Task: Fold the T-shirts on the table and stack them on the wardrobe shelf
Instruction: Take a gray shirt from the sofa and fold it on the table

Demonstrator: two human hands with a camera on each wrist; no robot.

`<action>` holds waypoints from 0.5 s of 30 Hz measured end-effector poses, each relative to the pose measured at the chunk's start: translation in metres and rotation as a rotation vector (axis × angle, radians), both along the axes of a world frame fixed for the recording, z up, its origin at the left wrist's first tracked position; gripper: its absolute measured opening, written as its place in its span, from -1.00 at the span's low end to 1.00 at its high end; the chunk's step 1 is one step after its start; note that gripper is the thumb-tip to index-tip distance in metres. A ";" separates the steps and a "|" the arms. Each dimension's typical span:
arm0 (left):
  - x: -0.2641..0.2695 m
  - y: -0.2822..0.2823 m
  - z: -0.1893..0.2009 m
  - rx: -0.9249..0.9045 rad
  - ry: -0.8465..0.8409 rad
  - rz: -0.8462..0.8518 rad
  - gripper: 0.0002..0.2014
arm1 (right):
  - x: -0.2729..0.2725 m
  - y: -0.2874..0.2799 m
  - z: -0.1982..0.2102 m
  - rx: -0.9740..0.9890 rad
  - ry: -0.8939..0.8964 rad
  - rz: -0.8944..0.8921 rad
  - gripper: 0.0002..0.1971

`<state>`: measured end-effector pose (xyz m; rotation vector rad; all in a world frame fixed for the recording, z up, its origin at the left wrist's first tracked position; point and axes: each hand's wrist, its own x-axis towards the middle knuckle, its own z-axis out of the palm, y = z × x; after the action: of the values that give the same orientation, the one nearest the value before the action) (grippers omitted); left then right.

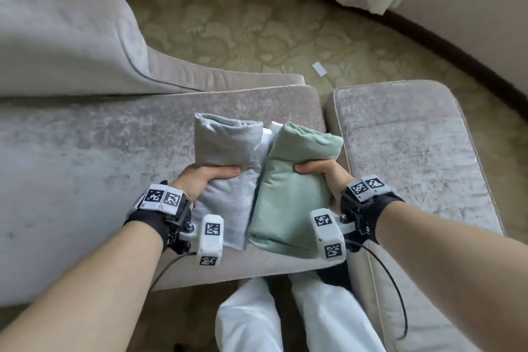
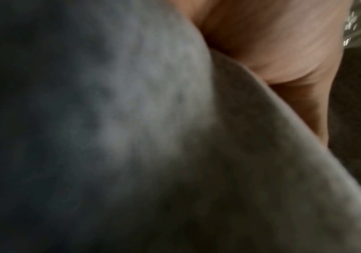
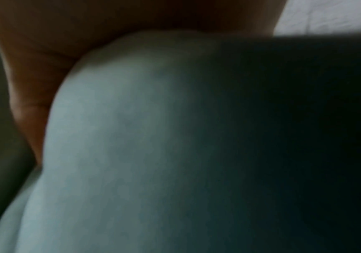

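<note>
1. Step in hand: folding appears complete for the bundles held here; the person seems to be collecting them for transfer to the wardrobe shelf, which is not in view.
2. Left hand (image 1: 200,178): thumb lies across the top of the grey folded T-shirt (image 1: 225,148), fingers curled beneath it. The left wrist view shows only blurred grey cloth against the palm.
3. Right hand (image 1: 323,174): thumb on top of the green folded T-shirt (image 1: 291,194), fingers wrapped under it. The right wrist view confirms cloth pressed into the palm.
4. Location: both bundles sit side by side, touching, over the seat of the grey sofa (image 1: 85,151). Whether they are lifted clear of it cannot be told.
5. A white garment (image 1: 270,134) shows between the two bundles; who holds it is unclear.
6. Appearance: each T-shirt is a thick, soft oblong, rounded at the folds.
7. Next move, as a judgement: carry both level, keeping pressure even so the folds do not open.
</note>
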<state>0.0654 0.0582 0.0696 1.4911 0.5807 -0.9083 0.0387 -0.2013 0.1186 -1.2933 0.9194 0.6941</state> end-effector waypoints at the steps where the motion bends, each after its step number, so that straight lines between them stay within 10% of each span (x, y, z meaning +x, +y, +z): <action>1: -0.007 0.007 0.017 -0.001 -0.037 0.053 -0.26 | 0.005 0.005 0.013 -0.002 -0.027 0.037 -0.42; 7: -0.064 0.036 0.121 0.003 -0.198 0.356 -0.22 | 0.017 0.038 0.100 0.016 -0.180 0.250 -0.35; 15: -0.188 0.055 0.265 0.103 -0.341 0.753 -0.65 | -0.024 0.098 0.219 0.187 -0.366 0.564 -0.61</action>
<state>-0.1227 0.1130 0.3345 1.3173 0.8548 -0.0404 0.0146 -0.1037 0.3376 -1.4587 0.1789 0.9114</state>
